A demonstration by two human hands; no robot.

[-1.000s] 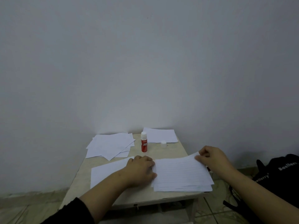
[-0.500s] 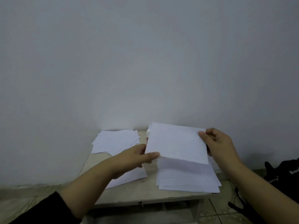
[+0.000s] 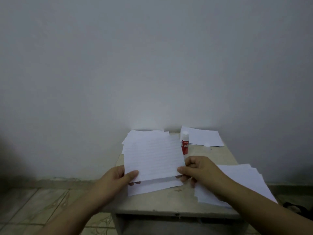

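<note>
1. right up close, the left grip (image 3: 116, 179) is closed on the near left corner of the lined sheet (image 3: 152, 155). the thumb lies flat on top and fingertips peek out underneath.
2. the right grip (image 3: 201, 172) has the near right corner pinched, thumb on the paper's face, the other fingers curled in behind the edge.
3. so the lined sheet hangs between the two grips, lifted off the worktop (image 3: 211, 156) and tipped up, far edge highest. faint ruled lines run across it.
4. just under both grips a plain sheet (image 3: 157, 186) lies flat on the worktop, its near strip showing below the held one.
5. off to the right of the right grip, partly under that wrist, a stack of paper (image 3: 243, 180) sits on the near right part of the worktop.
6. beyond the right grip stands a glue bottle (image 3: 185, 145), red body, white top, upright, just beside the held sheet's right edge.
7. farther back, right of the bottle, a small white cap (image 3: 207, 144) rests at the near edge of a far sheaf of sheets (image 3: 203, 136) close to the wall (image 3: 152, 65).
8. beyond the left grip, a loose pile of sheets (image 3: 147, 133) shows past the held sheet's top and left edges, mostly hidden by it.
9. down to the left of the left grip there is tiled floor (image 3: 33, 200). by the right forearm, a dark bag (image 3: 294, 207) is barely in view.
</note>
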